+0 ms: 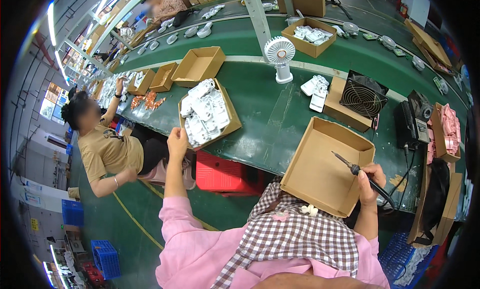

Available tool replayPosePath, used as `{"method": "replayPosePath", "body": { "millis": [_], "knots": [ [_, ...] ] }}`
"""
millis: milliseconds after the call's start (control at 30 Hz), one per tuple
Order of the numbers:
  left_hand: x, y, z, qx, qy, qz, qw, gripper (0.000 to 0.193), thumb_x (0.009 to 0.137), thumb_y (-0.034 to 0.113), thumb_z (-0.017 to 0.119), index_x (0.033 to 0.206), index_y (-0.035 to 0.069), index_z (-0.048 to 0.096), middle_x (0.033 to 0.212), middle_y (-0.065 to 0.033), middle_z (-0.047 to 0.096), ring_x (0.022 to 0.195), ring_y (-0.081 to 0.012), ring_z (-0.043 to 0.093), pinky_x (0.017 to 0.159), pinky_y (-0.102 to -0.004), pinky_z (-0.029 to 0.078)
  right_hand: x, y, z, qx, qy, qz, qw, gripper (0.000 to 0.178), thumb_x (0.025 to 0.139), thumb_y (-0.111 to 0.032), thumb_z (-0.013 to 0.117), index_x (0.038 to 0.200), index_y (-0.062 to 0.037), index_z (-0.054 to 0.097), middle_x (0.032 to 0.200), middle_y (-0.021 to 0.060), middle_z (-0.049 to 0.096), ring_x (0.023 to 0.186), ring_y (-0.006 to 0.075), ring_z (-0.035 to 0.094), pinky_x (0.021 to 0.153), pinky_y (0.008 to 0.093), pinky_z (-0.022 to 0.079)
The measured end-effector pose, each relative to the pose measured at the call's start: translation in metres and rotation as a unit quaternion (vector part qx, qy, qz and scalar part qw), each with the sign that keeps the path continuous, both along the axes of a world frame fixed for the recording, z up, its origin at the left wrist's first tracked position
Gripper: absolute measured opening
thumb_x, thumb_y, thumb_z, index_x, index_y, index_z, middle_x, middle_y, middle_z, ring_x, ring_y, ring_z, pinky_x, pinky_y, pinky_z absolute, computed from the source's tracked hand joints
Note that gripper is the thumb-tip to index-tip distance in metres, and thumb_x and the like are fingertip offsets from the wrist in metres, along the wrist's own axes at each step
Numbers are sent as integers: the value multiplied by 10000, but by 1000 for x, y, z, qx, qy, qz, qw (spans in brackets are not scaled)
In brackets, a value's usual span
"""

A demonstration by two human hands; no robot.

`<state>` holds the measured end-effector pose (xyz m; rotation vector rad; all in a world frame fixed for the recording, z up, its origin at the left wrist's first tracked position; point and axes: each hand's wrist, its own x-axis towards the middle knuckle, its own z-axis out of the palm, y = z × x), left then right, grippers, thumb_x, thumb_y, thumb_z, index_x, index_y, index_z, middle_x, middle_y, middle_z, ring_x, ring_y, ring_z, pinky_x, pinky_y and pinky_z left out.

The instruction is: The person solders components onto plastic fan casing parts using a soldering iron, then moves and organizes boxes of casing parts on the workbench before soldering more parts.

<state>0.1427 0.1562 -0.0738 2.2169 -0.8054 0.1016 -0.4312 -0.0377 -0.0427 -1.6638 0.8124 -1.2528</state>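
Observation:
My left hand (177, 142) grips the near left edge of a cardboard box (231, 120) at the front of the bench. White plastic parts (204, 111) are heaped in that box. On the right, my right hand (370, 183) is closed round the handle of a soldering iron (356, 170). The iron's bare tip points up and left, above a shallow cardboard tray (320, 169) with nothing in it. This tray tilts over the bench's front edge, close to my apron. A cord runs from the iron down past my hand.
A small white fan (279, 58) stands upright behind the tray. Farther right are a black fan with a round guard (364, 95), a soldering station (411, 123) and a box of pink parts (446, 131). A co-worker (107, 144) sits at left beside a red stool (222, 173).

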Motion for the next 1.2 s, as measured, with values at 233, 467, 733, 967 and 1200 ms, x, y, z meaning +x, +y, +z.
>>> {"method": "replayPosePath", "body": {
  "millis": [233,467,733,967,1200],
  "knots": [
    [-153,-25,28,-35,175,-11,984,307,851,221,652,745,-38,527,617,-112,609,488,-157,608,463,-279,479,-4,-4,-6,15,-36,-2,999,191,788,-147,664,781,-12,530,679,55,543,607,112,468,578,240,361],
    [-167,-50,88,55,-99,-148,982,227,828,182,685,706,21,583,599,-126,577,550,-279,579,543,-381,448,0,-6,-5,16,-38,2,999,186,786,-146,665,776,-15,534,659,50,541,583,106,466,554,241,358],
    [-99,-114,106,179,-176,-341,906,415,654,83,777,1021,47,588,1026,-115,595,1019,-323,504,887,-394,429,4,-4,0,-23,-30,1,999,181,805,-152,636,788,-14,520,662,38,508,542,78,413,519,229,314],
    [-74,-131,113,204,-21,-339,918,256,663,55,787,802,2,578,706,-67,565,668,-172,503,644,-310,438,7,-7,5,-40,-22,10,999,147,789,-97,656,783,-13,536,631,49,527,539,97,455,509,232,339],
    [-122,-134,121,207,-101,-558,797,250,710,105,748,850,12,563,914,-124,601,889,-312,567,788,-380,455,5,-5,1,-33,-11,2,999,164,787,-118,670,782,-20,539,646,65,552,545,115,477,508,246,359]
  ]
}}
